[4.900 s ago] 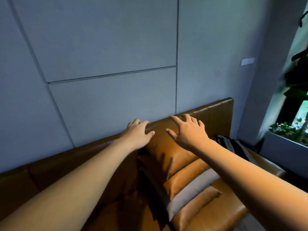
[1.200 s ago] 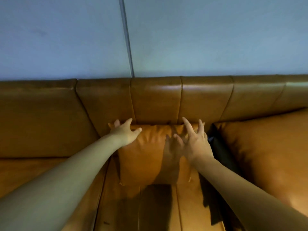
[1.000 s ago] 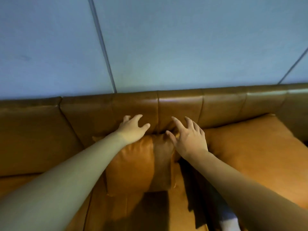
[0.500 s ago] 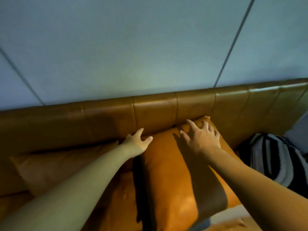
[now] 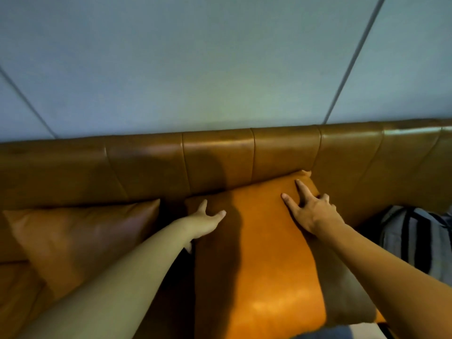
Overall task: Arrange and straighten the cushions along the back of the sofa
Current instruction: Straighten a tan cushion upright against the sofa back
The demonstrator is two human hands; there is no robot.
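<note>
A large orange-brown leather cushion point(image 5: 264, 260) leans against the tan leather sofa back point(image 5: 220, 162), its top right corner raised. My left hand point(image 5: 204, 222) rests on its upper left edge with fingers spread. My right hand point(image 5: 310, 211) lies flat near its upper right corner, fingers apart. A second brown leather cushion point(image 5: 80, 238) leans against the sofa back to the left, untouched.
A grey and black striped cushion point(image 5: 415, 238) sits at the right end of the sofa. A pale grey panelled wall point(image 5: 220, 64) rises directly behind the sofa back. A strip of light fabric point(image 5: 362, 331) shows at the bottom right.
The view has swung right from the smaller cushion to the large one. Both hands moved onto the large cushion, and it now sits a little closer to the sofa back.
</note>
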